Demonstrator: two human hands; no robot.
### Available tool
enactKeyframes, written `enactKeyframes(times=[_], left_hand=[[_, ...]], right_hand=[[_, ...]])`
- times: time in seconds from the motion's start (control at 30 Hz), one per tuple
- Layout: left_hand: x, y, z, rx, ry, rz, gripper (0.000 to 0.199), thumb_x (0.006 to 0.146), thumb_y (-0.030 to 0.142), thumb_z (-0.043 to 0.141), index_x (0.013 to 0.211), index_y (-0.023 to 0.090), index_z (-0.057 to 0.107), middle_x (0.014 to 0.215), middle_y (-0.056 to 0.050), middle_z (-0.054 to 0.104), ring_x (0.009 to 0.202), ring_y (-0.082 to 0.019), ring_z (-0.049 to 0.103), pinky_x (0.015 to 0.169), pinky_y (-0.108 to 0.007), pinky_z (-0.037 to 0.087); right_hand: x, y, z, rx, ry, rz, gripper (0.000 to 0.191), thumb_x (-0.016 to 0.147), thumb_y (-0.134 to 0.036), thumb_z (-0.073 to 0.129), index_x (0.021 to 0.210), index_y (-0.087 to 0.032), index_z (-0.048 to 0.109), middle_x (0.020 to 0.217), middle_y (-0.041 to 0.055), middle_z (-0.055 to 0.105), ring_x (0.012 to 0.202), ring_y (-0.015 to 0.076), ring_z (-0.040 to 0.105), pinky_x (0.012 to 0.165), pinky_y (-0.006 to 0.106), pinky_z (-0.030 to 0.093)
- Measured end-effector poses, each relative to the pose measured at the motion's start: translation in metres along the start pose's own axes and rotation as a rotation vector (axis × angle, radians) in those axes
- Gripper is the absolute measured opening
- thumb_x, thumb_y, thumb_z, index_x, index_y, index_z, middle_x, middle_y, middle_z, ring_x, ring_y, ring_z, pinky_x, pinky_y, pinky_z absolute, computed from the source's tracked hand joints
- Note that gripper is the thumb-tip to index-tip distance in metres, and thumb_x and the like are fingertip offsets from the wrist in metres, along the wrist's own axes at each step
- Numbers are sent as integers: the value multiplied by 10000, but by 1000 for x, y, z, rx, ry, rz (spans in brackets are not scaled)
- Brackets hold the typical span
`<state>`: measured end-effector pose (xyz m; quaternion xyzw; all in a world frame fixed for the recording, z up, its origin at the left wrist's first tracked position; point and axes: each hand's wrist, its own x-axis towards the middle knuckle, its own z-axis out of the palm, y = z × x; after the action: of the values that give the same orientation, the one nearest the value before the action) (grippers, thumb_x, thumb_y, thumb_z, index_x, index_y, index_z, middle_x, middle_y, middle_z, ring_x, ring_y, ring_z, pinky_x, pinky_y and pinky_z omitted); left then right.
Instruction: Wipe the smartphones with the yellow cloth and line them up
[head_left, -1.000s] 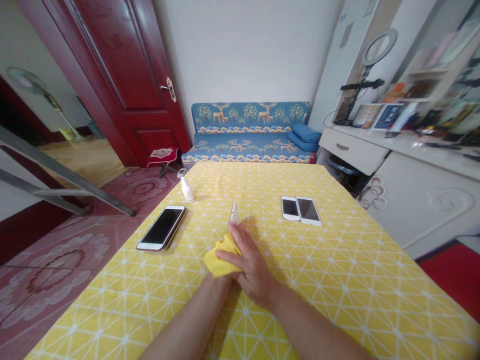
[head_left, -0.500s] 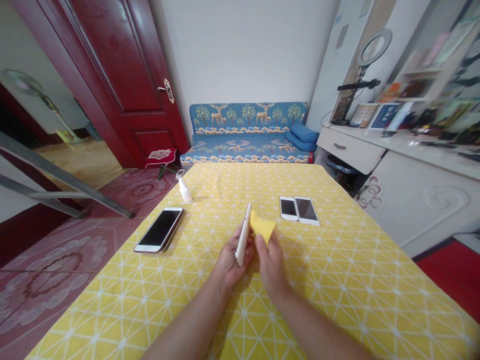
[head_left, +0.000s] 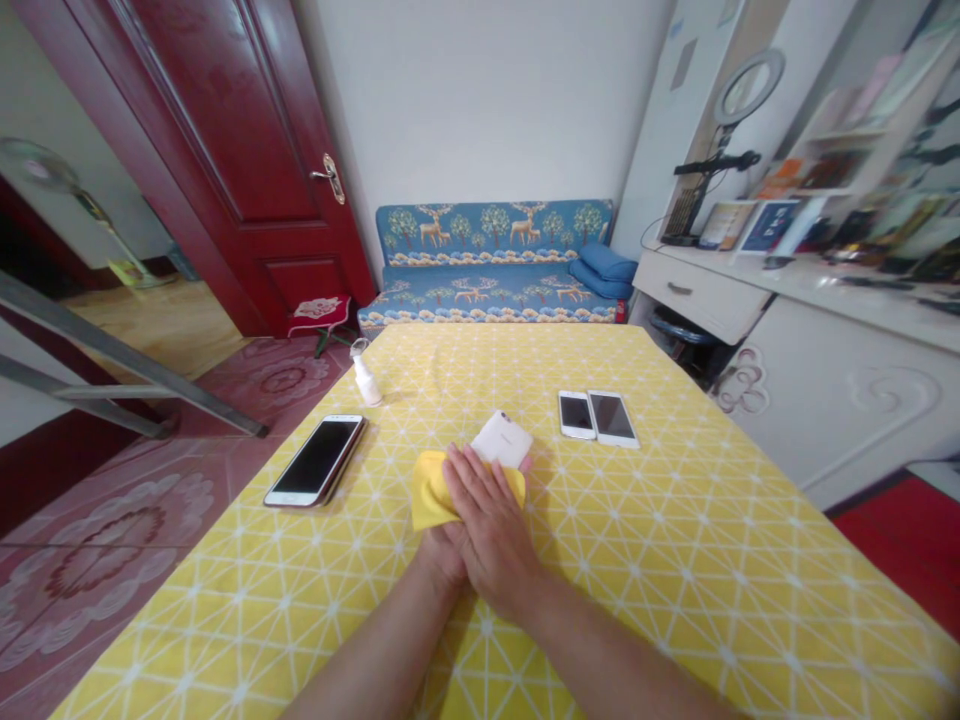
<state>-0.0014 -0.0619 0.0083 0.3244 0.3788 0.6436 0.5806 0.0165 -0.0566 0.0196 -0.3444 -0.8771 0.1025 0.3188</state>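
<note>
A white smartphone [head_left: 501, 440] lies back up in my left hand [head_left: 442, 553], which supports it from below. Most of the left fingers are hidden under the phone and cloth; a fingertip shows at the phone's right edge. My right hand [head_left: 495, 535] is laid across the phone's lower part, fingers stretched and close together, pressing a yellow cloth [head_left: 433, 492] against the phone's back. The cloth's loose part hangs over to the left. The phone's top end, with its camera, sticks out beyond my right fingertips.
On the yellow patterned tablecloth [head_left: 675, 600] lie a large phone [head_left: 315, 462] at left and two white phones, a smaller one [head_left: 577, 415] and a larger one [head_left: 613, 419], at right. A white spray bottle [head_left: 366, 380] stands near the left edge. Beyond is a blue sofa [head_left: 487, 285].
The phone has turned from edge-on to back-up. My right hand has moved left from beside the phone, bringing the yellow cloth down onto its back.
</note>
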Motion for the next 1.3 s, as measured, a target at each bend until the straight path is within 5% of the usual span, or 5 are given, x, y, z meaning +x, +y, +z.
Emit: enactKeyframes(times=[0.23,0.63,0.83,1.1,1.3], left_hand=[[21,53,-43,-423,-248,-322,383,862,356,402,1002,149,692,1055,-106,700,1098,-200,604,980,-328,420],[23,45,-58,-730,-429,-511,620,716,248,467,1301,44,488,1203,-170,641,1199,-307,529,1073,-492,289],[36,58,-68,-720,-238,-316,626,721,254,479,1326,94,475,1181,-163,650,1167,-324,552,1013,-501,368],[51,58,-81,-299,219,-9,391,847,427,510,1118,161,603,859,-71,682,754,-189,651,542,-247,475],[47,36,-69,474,-67,295,397,802,316,623,1193,249,622,1413,-53,440,1328,-236,371,1100,-371,304]], right_hand=[[8,36,-11,-142,242,256,550,961,-254,294,1497,-220,175,1562,33,193,1449,230,66,1150,546,84],[3,72,-13,79,443,550,527,964,-380,255,1403,-111,371,1431,152,438,1311,240,418,1041,401,371],[-1,67,-20,87,284,618,302,906,-276,356,936,-187,643,758,44,679,684,188,611,618,274,422],[-3,21,-24,118,-26,157,274,881,-395,527,763,-204,682,823,39,656,816,183,575,797,320,382],[-4,44,-9,542,218,504,417,877,-417,518,1241,-216,535,980,51,680,828,194,620,760,319,463]])
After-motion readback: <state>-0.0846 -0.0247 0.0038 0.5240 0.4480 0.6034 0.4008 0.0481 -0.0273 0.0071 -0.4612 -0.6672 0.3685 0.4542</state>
